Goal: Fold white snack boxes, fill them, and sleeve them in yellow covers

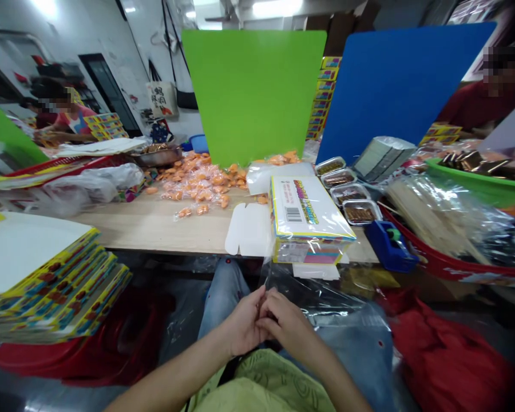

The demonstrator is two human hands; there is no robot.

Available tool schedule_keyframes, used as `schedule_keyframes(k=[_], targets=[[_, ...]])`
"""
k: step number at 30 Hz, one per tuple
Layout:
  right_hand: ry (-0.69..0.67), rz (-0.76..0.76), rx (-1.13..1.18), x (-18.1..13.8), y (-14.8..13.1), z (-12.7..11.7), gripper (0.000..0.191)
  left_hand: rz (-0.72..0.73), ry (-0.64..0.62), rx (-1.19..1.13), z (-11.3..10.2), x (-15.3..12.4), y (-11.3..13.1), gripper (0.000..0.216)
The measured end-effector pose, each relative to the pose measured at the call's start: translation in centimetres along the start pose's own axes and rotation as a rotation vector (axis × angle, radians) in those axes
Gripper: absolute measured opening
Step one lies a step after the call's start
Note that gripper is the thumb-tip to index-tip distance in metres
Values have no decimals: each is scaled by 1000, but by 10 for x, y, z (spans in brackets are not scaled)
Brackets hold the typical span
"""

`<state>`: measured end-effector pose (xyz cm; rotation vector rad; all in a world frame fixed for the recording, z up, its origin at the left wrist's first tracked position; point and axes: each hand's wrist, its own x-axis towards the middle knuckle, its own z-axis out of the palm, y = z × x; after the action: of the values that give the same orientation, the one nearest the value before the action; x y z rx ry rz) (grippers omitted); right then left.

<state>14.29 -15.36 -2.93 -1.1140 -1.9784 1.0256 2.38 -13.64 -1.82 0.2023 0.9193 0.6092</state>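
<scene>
A long table [154, 229] carried a colourful box [306, 220] at its near edge, sitting in a clear plastic bag [302, 289] that trailed down off the table. A blue tape dispenser [388, 246] stood just right of the box. The left hand [240, 323] and right hand [289, 329] were closed together, pinching the bag's loose end.

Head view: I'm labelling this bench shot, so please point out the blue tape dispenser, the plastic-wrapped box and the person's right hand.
blue tape dispenser [386, 246], head view, on its blue body
plastic-wrapped box [306, 209], head view, on its top face
person's right hand [286, 327], head view, on the back of the hand
</scene>
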Motion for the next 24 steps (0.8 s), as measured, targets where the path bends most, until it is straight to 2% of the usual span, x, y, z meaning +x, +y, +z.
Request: schedule_keyframes(k=[3, 7, 9, 11, 13, 19, 22, 24], targets=[[31, 6, 79, -6, 1, -2, 15, 39, 28, -17, 2, -3, 1, 32], [105, 82, 247, -10, 3, -8, 6, 35, -162, -48, 3, -7, 1, 42], [81, 101, 232, -9, 2, -10, 16, 22, -198, -67, 2, -8, 1, 46], [46, 55, 168, -7, 1, -8, 24, 2, -158, -65, 0, -7, 1, 49], [33, -11, 92, -5, 0, -4, 14, 0, -98, -56, -1, -5, 1, 48], [20, -75, -9, -1, -8, 0, 13, 47, -15, -109, -2, -1, 0, 29], [-26, -112, 112, -18, -13, -13, 9, 86, 53, -86, -4, -2, 6, 31], [-77, -106, 222, -48, -5, -29, 14, 115, 49, -65, -7, -4, 12, 37]])
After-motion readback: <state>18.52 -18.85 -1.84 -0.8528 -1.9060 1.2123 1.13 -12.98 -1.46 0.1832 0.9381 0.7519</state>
